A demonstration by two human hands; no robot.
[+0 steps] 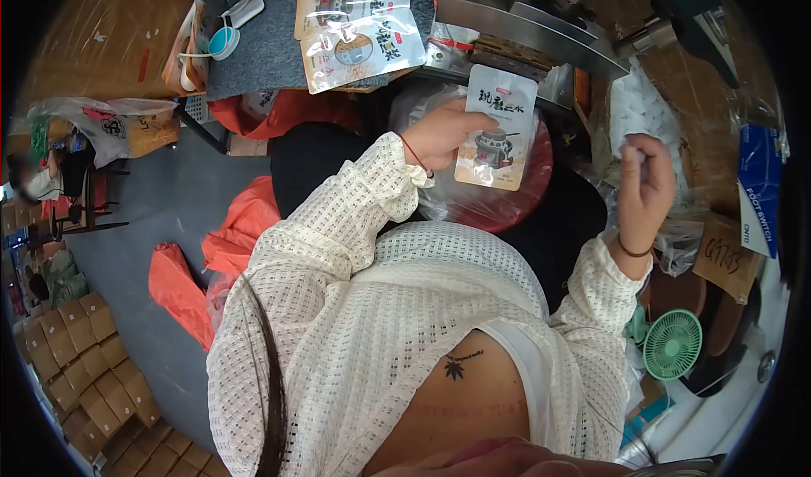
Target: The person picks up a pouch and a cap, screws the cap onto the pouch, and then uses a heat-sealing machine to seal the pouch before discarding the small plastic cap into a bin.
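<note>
My left hand is closed on a white and tan printed pouch, thumb across its front, holding it above my lap. Under the pouch is a red, round-rimmed tub with clear plastic over it. My right hand is raised at the right with its fingers curled toward the thumb. Whatever small thing it may hold is hidden. Just beyond those fingers lies a clear bag of small white pieces. More printed pouches lie overlapping on the grey table mat.
A metal machine stands at the far edge, right of the pouches. A green fan, a cardboard piece and a blue and white box are at the right. Red-orange bags lie left; cartons are stacked behind.
</note>
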